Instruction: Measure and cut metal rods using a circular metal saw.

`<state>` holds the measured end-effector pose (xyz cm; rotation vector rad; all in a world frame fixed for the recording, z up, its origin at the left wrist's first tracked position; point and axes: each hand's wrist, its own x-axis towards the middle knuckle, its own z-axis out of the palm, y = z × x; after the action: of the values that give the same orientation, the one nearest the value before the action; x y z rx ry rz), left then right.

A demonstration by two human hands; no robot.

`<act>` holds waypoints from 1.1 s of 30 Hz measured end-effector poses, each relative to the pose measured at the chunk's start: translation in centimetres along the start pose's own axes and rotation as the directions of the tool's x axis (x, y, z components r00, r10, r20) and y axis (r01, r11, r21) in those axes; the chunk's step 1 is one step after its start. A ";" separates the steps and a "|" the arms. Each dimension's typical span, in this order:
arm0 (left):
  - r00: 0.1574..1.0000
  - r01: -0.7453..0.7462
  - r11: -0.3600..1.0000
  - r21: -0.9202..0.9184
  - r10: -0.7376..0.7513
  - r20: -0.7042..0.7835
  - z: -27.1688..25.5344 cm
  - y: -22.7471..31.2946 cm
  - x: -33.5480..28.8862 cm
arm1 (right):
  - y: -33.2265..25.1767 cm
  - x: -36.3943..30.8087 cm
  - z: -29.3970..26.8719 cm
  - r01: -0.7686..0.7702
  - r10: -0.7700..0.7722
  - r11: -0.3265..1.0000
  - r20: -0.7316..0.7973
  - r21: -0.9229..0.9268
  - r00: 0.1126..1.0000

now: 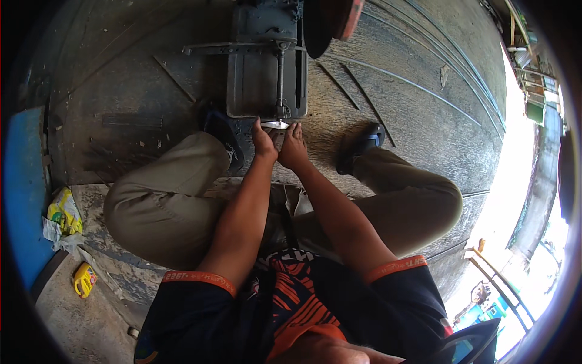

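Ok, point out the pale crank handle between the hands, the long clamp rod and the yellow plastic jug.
Pale crank handle (274, 125), head view: middle of its bar.
Long clamp rod (280, 82), head view: midway along its shaft.
Yellow plastic jug (86, 281), head view: middle of its body.

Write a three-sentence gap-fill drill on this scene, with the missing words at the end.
1. The pale handle sits in the space ____ the left hand and the right hand.
2. The plastic bottle at lower left is mainly ____ in colour.
3. The blue panel stands nearest the picture's ____ edge.

Missing words: between; yellow; left.
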<state>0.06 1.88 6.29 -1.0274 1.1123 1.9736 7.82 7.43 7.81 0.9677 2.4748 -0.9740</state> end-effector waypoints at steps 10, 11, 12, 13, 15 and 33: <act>0.901 0.430 0.886 0.173 -0.432 -0.026 -2.1 2.1 2.6 | -3.6 4.2 -0.8 -0.547 0.320 0.524 0.444 0.653 0.837; 0.895 0.441 0.881 0.173 -0.446 -0.011 -1.7 2.0 2.5 | -3.8 5.1 0.2 -0.541 0.399 0.481 0.377 0.690 0.836; 0.890 0.450 0.877 0.171 -0.457 0.001 -1.4 2.2 2.4 | -3.9 5.5 0.7 -0.528 0.474 0.440 0.312 0.727 0.823; 0.889 0.452 0.878 0.159 -0.457 -0.007 -2.2 2.5 2.6 | -5.5 5.2 0.6 -0.543 0.472 0.449 0.327 0.710 0.819; 0.886 0.461 0.877 0.139 -0.464 -0.007 -3.1 3.2 3.0 | -8.4 4.5 -0.3 -0.486 0.486 0.780 0.109 0.395 0.867; 0.876 0.435 0.882 0.183 -0.461 0.142 -0.3 6.2 5.5 | -9.9 4.6 -1.3 -0.432 0.431 0.894 0.038 0.115 0.902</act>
<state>-7.56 -0.26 3.80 -0.9088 0.8125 1.5516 -2.32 5.21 11.26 1.4665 2.0693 -0.9740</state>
